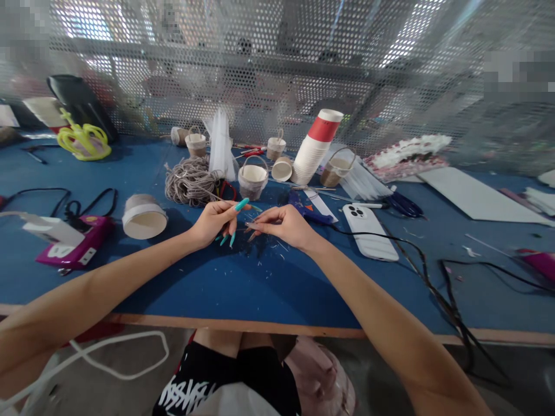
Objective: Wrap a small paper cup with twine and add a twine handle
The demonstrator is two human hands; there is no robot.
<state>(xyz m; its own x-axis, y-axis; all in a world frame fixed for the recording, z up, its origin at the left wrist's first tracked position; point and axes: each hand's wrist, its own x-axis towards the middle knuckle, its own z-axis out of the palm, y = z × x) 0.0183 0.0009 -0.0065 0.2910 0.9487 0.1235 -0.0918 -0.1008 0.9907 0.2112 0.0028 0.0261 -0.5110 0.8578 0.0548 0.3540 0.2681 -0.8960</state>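
Observation:
My left hand (215, 222) and my right hand (284, 225) are close together above the blue table, fingertips almost meeting. Both are closed in a pinch. Whatever lies between the fingertips is too small to make out; long nails, turquoise on the left hand, extend past them. Just behind the hands stands a small cord-wrapped cup with a handle (252, 180). A bundle of grey-brown cord (191, 181) lies behind my left hand. Near my right hand rests a blue glue gun (309, 209). Small scraps are scattered on the table beneath the fingers.
A tall stack of paper cups (311, 151) leans at the back, beside clear glue sticks (222, 147). On the right lie a white phone (370, 232), black cables and a white board (481, 193). Leftward are a wrapped cup (144, 217) and a purple power strip (76, 245).

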